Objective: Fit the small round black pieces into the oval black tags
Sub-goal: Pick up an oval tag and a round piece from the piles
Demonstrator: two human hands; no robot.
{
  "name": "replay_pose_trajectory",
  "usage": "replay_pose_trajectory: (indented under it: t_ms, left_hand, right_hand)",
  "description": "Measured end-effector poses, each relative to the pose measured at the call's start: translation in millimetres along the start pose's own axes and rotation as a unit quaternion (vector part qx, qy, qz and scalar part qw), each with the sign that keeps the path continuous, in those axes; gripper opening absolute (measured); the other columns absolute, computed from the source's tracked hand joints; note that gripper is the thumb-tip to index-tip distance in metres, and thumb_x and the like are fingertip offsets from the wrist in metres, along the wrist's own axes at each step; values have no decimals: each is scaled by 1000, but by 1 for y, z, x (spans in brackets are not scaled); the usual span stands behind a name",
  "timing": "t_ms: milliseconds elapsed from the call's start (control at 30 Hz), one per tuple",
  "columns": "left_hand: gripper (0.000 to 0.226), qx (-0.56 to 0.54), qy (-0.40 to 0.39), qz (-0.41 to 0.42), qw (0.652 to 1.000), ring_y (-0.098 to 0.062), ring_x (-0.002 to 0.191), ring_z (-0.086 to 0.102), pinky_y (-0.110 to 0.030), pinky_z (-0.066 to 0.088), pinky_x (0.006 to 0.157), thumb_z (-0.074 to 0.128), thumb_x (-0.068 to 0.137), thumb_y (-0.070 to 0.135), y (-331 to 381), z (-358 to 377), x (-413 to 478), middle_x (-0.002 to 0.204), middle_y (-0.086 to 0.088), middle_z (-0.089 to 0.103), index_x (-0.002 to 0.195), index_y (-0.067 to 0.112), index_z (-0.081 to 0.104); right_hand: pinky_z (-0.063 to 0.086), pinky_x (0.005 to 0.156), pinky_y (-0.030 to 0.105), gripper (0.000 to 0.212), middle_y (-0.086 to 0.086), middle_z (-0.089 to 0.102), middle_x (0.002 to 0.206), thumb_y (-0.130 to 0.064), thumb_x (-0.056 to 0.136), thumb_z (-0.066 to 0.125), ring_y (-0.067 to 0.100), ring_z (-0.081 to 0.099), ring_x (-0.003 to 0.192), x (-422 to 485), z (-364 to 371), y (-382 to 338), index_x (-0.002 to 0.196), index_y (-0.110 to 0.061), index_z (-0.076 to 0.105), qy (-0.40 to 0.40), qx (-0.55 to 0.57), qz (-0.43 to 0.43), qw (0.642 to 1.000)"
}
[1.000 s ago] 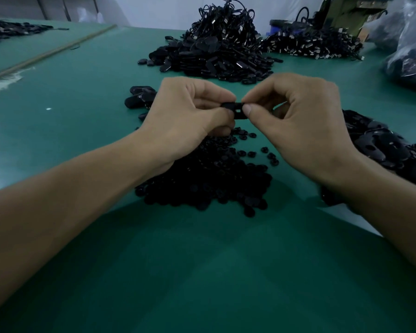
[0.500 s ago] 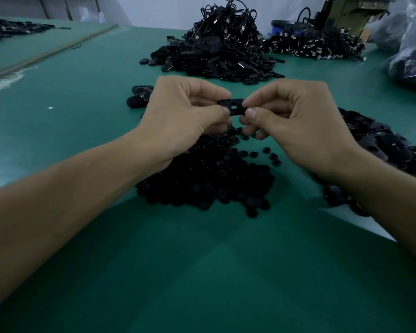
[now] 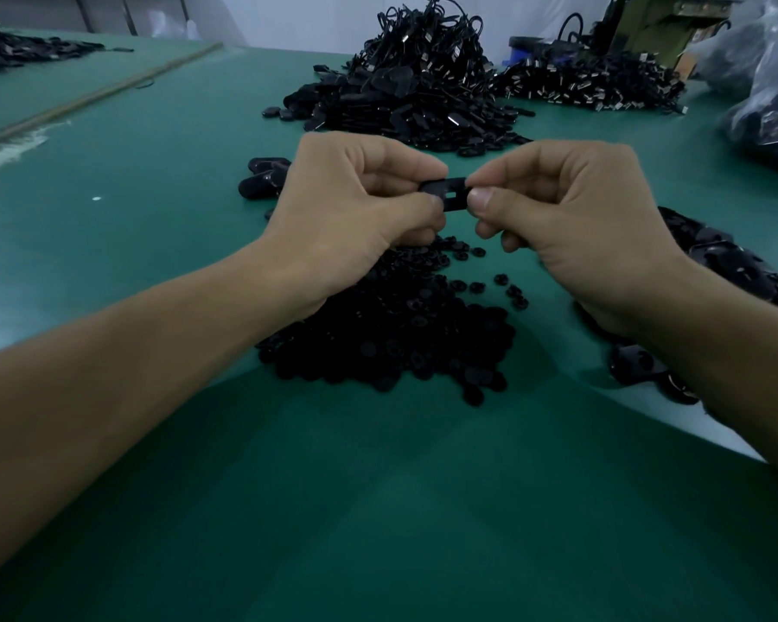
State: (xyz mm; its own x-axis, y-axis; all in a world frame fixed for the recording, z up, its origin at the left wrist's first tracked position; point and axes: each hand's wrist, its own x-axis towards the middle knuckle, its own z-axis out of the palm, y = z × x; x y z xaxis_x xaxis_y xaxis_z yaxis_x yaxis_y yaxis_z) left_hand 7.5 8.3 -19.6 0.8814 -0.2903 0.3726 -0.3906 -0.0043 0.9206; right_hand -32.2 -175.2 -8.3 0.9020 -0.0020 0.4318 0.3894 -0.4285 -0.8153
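An oval black tag with a small slot in it is held level above the table between both hands. My left hand pinches its left end with thumb and forefinger. My right hand pinches its right end the same way. Below the hands lies a heap of small round black pieces. A pile of oval black tags lies to the right, partly hidden by my right forearm. Whether a round piece sits in the held tag cannot be told.
The green table carries a few loose tags behind my left hand, a tall heap of tags with cords farther back, another heap at back right, and plastic bags at the right edge.
Both hands stayed together on the tag; the tag has turned flatter, now showing its slot, and my right thumb has shifted to the tag's right end.
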Motion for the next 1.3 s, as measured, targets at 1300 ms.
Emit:
replay_pose_trajectory:
  t_ms: [1300]
  left_hand:
    - [21, 2, 2, 0, 1000, -20, 74, 76, -25, 60, 68, 76, 82, -6, 2, 0, 0, 77, -6, 77, 88, 14, 74]
  right_hand:
    - [54, 67, 18, 16, -11, 71, 75, -17, 87, 77, 1, 65, 69, -1, 0, -4, 83, -31, 71, 22, -67, -40, 997]
